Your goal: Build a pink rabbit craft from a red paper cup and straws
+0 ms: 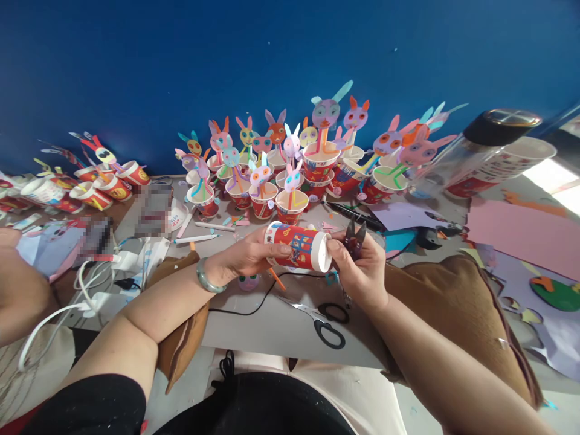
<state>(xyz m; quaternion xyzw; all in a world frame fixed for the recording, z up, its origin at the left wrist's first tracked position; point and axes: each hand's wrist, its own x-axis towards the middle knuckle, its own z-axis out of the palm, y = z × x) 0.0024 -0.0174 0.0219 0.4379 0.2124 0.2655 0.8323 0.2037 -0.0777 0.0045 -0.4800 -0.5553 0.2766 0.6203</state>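
Observation:
My left hand [256,251] is wrapped round a red printed paper cup [296,246], tipped on its side with the white base facing right. At that base are the thumb and fingertips of my right hand [360,272]; whether they pinch anything small there is hidden. The same hand also grips dark pliers [354,238], their parted jaws pointing up. Beneath the cup hang an orange strip [277,280] and a purple paper face [248,281], partly covered. Scissors with black handles [330,334] lie on the grey table just below my hands.
Several cups with paper rabbit heads [292,202] stand along the blue wall. To the right are a clear bottle [471,145], pink paper [521,232] and a brown cushion [453,314]. White cables [86,302] and another person's arm [20,290] are at left.

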